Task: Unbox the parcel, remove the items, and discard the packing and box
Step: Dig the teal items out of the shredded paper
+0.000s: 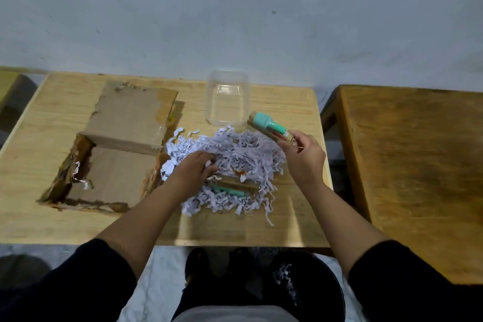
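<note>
Now, right hand (303, 157): grip closed on a teal item in clear packaging (269, 127), held above the shredded paper (235, 162).
Left hand (194, 172): fingers buried in the shreds, grip unclear, beside a second packaged item (232, 187).
Box (112, 151): open, on the desk (65, 222) left.

- Dim, even, cool-toned indoor light.
- Soft shadows lie beneath the table (167, 227); the foreground falls dark.
- Wide-angle distortion bows the table's edges.
- Overall focus soft; slight blur throughout.
</note>
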`<state>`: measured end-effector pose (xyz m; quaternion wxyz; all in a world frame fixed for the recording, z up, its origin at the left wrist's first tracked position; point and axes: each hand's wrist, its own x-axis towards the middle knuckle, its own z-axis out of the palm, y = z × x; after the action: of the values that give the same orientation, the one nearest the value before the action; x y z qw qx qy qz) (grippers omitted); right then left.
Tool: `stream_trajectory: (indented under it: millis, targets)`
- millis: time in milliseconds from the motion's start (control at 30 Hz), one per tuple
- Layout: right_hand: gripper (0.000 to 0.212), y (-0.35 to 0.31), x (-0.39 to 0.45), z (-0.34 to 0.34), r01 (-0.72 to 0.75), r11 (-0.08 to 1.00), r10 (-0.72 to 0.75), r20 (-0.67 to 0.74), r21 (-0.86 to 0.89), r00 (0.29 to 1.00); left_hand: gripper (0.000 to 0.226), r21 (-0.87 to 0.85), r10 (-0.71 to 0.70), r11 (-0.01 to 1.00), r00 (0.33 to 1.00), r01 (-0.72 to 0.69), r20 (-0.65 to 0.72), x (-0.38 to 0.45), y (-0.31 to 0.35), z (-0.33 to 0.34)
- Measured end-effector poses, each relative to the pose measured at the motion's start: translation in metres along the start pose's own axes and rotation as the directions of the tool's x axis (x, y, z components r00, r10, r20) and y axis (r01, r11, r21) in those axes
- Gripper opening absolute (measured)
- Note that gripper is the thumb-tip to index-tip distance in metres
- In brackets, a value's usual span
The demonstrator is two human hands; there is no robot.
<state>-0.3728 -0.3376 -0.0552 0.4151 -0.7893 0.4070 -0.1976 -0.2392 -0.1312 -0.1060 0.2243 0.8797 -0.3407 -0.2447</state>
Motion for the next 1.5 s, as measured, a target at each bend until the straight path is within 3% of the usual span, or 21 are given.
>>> stream_trajectory:
  millis: [333,733,833,967,1200,1333,1400,1500]
  targets:
    - [0.036,0.022,0.082,0.034,-0.27,0.961,0.275,-0.106,0.058,0.956,0.034,0.025,0.036,0.999,0.998,-0.035,-0.046,0.002,-0.006,0.005]
    - [0.05,0.027,0.103,0.049,-0.258,0.951,0.261,-0.008,-0.167,0.965,0.03,-0.056,0.009,0.998,0.998,-0.013,-0.067,0.001,-0.004,0.003]
    - [0.042,0.024,0.09,0.043,-0.194,0.948,0.204,0.014,-0.252,0.979,0.031,-0.077,0.029,0.996,0.997,-0.034,-0.068,0.0,-0.001,-0.002]
    - [0.034,0.022,0.062,0.041,-0.003,0.922,0.057,0.13,-0.386,0.99,0.028,-0.021,0.138,0.99,0.988,-0.14,-0.063,-0.002,0.009,-0.009]
    - [0.022,0.004,0.024,0.025,0.156,0.82,0.003,0.277,-0.551,0.961,0.029,0.158,0.215,0.965,0.976,-0.209,-0.019,0.003,0.01,-0.013]
    - [0.018,-0.004,0.001,0.025,0.293,0.79,-0.11,0.345,-0.539,0.932,0.042,0.286,0.351,0.902,0.935,-0.323,-0.05,-0.007,0.015,-0.019]
    - [0.018,-0.01,-0.015,0.027,0.351,0.78,-0.159,0.378,-0.519,0.912,0.04,0.283,0.37,0.894,0.928,-0.348,-0.029,-0.011,0.012,-0.018]
    - [0.02,-0.012,-0.036,0.038,0.322,0.83,-0.139,0.39,-0.455,0.91,0.038,0.22,0.394,0.892,0.917,-0.396,0.054,-0.019,0.007,-0.015]
